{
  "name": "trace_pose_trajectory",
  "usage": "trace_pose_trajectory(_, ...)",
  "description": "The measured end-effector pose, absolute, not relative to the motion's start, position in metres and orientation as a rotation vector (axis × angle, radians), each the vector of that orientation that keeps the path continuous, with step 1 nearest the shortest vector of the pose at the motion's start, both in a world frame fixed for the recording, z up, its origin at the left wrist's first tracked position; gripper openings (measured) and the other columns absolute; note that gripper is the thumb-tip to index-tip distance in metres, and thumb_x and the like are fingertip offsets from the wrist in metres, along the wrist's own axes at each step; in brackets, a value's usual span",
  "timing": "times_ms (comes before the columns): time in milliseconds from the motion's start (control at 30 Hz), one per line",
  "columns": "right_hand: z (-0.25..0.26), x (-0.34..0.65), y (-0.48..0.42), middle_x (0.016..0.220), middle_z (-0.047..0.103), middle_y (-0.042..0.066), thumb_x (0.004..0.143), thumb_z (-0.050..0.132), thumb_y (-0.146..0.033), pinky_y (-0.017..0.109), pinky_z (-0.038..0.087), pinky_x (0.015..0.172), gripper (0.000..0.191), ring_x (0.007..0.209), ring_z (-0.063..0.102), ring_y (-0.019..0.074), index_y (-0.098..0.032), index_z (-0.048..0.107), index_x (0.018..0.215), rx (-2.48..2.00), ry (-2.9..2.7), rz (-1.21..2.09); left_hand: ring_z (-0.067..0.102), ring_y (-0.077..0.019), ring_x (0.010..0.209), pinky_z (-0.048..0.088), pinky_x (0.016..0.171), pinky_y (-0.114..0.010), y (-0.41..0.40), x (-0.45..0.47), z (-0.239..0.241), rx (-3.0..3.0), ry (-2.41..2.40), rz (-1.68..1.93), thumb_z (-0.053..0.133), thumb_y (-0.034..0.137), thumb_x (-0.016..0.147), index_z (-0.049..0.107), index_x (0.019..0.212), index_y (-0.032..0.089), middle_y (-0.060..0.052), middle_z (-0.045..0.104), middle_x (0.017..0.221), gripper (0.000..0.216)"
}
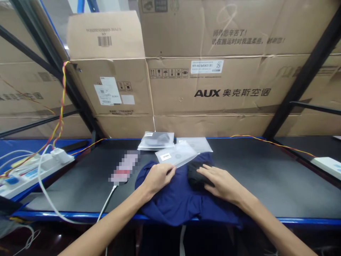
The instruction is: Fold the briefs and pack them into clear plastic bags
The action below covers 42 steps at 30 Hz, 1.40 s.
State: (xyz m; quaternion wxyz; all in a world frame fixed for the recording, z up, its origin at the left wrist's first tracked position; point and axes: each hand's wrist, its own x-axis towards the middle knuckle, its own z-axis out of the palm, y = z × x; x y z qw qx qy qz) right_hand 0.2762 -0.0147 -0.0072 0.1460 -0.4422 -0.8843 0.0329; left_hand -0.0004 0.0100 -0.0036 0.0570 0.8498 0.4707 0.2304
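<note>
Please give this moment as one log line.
left hand: at bag edge, grip unclear; right hand: flat on black cloth; below: navy cloth

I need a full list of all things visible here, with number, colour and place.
table: one, black with blue edge, across the middle
cardboard boxes: several, brown, stacked behind the table
plastic bags: three, clear, back centre of the table
navy cloth: one, dark blue, front centre, hanging over the edge
black cloth: one, black, folded on the navy cloth
power strips: two, white, far left and far right
twisted wire: one, red and yellow, hanging at left
white cable: one, white, front left
left hand: one, on the navy cloth, fingertips at a plastic bag
right hand: one, flat on the black cloth
</note>
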Motion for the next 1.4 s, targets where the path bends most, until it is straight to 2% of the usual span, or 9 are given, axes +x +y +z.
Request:
trace_pose_trajectory(133,-0.006,0.280,-0.019,0.126,0.067,0.009,0.080,0.055,-0.020,0.044,0.054,0.095,0.049,0.113,0.065,0.0292,-0.023,0.062,0.128,-1.225,-2.424,0.090,0.065,-0.0186,0.071,0.048,0.070,-0.028,0.014,0.001,-0.007,2.665,1.649,0.687,0.047,0.032,0.096,0.065,0.071,0.018,-0.005,0.068,0.075,0.035)
trace_pose_trajectory(267,-0.002,0.279,-0.026,0.124,0.068,0.005,0.082,0.055,-0.022,0.042,0.055,0.094,0.048,0.108,0.067,0.0278,-0.027,0.061,0.129,-1.151,-2.312,0.067,0.064,-0.0187,0.072,0.047,0.068,-0.027,0.017,0.002,-0.013,2.721,1.683,0.686,0.046,0.030,0.097,0.063,0.070,0.017,-0.006,0.065,0.075,0.035)
trace_pose_trajectory(467,0.001,0.259,-0.022,0.123,0.068,0.012,0.080,0.058,-0.015,0.041,0.054,0.095,0.051,0.114,0.065,0.0270,-0.018,0.056,0.132,-0.817,-2.414,-0.138,0.066,-0.0204,0.087,0.054,0.075,-0.029,0.022,0.001,-0.023,2.820,1.531,0.818,0.053,0.023,0.094,0.065,0.101,0.018,-0.007,0.067,0.097,0.015)
trace_pose_trajectory(667,0.001,0.235,-0.006,0.127,0.065,0.019,0.079,0.063,-0.021,0.045,0.052,0.094,0.052,0.113,0.064,0.0311,-0.014,0.058,0.130,-0.908,-2.627,-0.109,0.064,-0.0219,0.102,0.056,0.088,-0.033,0.023,0.001,-0.026,2.741,1.266,1.074,0.053,0.007,0.088,0.055,0.125,0.018,-0.009,0.063,0.114,0.039)
trace_pose_trajectory(767,0.005,0.232,0.000,0.139,0.056,0.016,0.077,0.066,-0.028,0.051,0.043,0.104,0.062,0.124,0.055,0.0334,-0.021,0.054,0.137,-0.906,-2.699,0.035,0.064,-0.0209,0.104,0.056,0.088,-0.032,0.021,0.001,-0.024,2.702,1.151,1.080,0.050,0.003,0.085,0.054,0.128,0.020,-0.009,0.063,0.116,0.047)
trace_pose_trajectory(933,0.004,0.238,0.009,0.151,0.043,0.010,0.079,0.064,-0.028,0.050,0.034,0.111,0.070,0.142,0.030,0.0318,-0.027,0.044,0.146,-0.902,-2.671,0.315,0.066,-0.0175,0.095,0.054,0.085,-0.029,0.017,0.000,-0.020,2.475,1.132,1.118,0.052,0.007,0.084,0.055,0.122,0.022,-0.005,0.066,0.104,0.042)
trace_pose_trajectory(1100,0.000,0.228,0.013,0.131,0.059,0.012,0.084,0.058,-0.022,0.043,0.040,0.106,0.050,0.128,0.046,0.0277,-0.020,0.055,0.134,-1.041,-2.565,0.288,0.064,-0.0161,0.084,0.053,0.077,-0.026,0.013,0.001,-0.017,2.339,1.182,1.137,0.054,0.010,0.084,0.060,0.096,0.019,-0.002,0.065,0.090,0.017)
trace_pose_trajectory(1200,0.000,0.213,0.015,0.126,0.061,0.012,0.088,0.055,-0.025,0.040,0.046,0.098,0.036,0.118,0.053,0.0276,-0.019,0.062,0.123,-1.313,-2.504,0.159,0.062,-0.0156,0.082,0.052,0.075,-0.026,0.012,0.001,-0.016,2.345,1.157,1.134,0.054,0.011,0.084,0.060,0.088,0.019,-0.002,0.064,0.088,0.011)
trace_pose_trajectory(1400,0.003,0.182,0.024,0.142,0.046,0.024,0.091,0.055,-0.026,0.051,0.049,0.088,0.056,0.128,0.043,0.0423,-0.016,0.042,0.144,-1.733,-2.404,-0.015,0.061,-0.0153,0.078,0.049,0.070,-0.026,0.010,0.002,-0.016,2.486,1.096,1.147,0.052,0.010,0.084,0.059,0.093,0.019,-0.003,0.061,0.086,0.014)
